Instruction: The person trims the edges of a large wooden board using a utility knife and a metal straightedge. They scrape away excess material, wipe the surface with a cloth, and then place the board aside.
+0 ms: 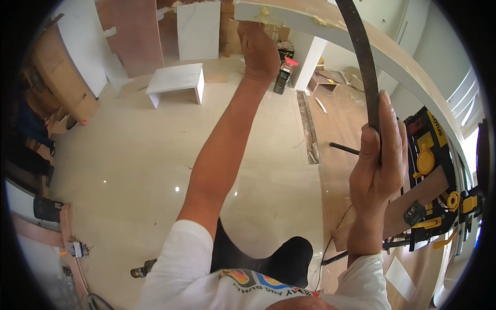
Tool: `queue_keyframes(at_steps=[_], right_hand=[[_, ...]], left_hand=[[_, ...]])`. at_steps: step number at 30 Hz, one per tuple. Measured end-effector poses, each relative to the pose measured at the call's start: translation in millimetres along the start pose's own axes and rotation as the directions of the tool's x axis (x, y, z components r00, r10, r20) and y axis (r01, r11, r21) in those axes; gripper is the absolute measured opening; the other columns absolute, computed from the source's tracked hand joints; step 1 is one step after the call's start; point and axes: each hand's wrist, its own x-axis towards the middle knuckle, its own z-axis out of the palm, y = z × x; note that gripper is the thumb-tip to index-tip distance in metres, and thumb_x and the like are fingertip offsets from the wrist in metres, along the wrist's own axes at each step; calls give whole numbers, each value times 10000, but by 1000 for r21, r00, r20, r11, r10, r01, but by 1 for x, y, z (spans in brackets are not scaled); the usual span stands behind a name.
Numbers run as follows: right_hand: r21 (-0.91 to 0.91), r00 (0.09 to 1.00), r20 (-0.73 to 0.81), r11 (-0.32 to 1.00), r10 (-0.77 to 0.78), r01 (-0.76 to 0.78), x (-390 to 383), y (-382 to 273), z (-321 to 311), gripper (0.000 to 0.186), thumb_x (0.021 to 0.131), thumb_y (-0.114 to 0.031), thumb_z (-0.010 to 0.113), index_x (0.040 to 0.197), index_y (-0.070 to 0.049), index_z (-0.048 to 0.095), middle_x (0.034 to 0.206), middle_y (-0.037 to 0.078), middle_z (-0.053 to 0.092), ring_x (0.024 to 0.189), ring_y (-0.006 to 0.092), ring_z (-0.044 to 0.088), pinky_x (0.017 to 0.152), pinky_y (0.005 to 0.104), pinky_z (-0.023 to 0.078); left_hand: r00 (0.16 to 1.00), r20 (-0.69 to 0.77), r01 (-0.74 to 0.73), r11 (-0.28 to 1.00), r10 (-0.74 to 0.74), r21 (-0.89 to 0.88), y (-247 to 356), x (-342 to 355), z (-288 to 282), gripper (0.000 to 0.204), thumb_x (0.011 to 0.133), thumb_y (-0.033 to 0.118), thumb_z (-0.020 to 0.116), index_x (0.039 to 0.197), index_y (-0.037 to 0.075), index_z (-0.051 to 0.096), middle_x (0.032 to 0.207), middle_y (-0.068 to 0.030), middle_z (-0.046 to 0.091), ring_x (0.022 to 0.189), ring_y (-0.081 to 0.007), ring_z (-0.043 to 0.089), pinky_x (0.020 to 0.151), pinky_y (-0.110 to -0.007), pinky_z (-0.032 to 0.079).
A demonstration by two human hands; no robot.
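Observation:
A long pale board (392, 62) crosses the top and right, bent by the lens, with yellowish residue (323, 21) on its face. My left hand (260, 51) grips its upper end, fingers closed and partly hidden there. My right hand (378, 160) holds a long dark flat strip (361, 49) upright between thumb and straightened fingers. The strip runs over the board and out of the top edge; its lower end is hidden by my hand.
A yellow-and-black saw stand (424, 142) and leaning plank (421, 191) are at right. A small white table (174, 73) and spray can (283, 76) stand ahead. Cardboard boxes (67, 75) and a person's dark-clad legs (33, 160) are at left. A power tool (142, 269) lies behind my left arm.

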Motion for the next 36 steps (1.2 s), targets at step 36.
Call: queue_keyframes(at_steps=[36], right_hand=[[-301,947,254,947,197,-116,50,-76,-31,471,882,95,660,1326,-59,674,781,77,562,696,163,587,627,284,493]], left_hand=[[1000,14,17,849,-11,-528,108,65,-20,941,764,316,852,1468,31,297,1434,-109,363,1315,-271,451,1174,-430,327]])
